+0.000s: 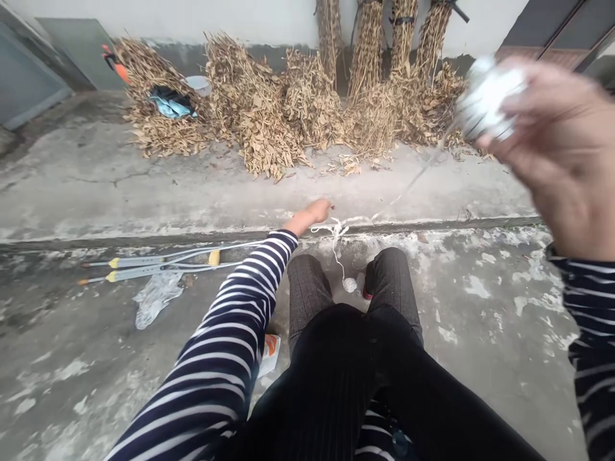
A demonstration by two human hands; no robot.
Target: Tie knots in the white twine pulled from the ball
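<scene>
Right hand point(557, 153): raised close to the camera at upper right, blurred; fingers closed round a white ball of string point(487, 96). A thin white strand point(408, 186) runs from the ball down and left to a loose white tangle of string point(336, 228) on the grey concrete floor point(480, 301), beyond the knees. Left hand point(317, 210): arm in a navy-and-white striped sleeve stretched forward, fingertips at the tangle; whether the grip is closed on it cannot be told. A small white ball point(350, 285) lies on the floor between the feet. Pair of grey metal crutches with yellow fittings point(158, 264) lie to the left, a clear crumpled plastic bag point(154, 298) just beside them. Heaps of dry brown stalks point(269, 109) stand along the white wall.
</scene>
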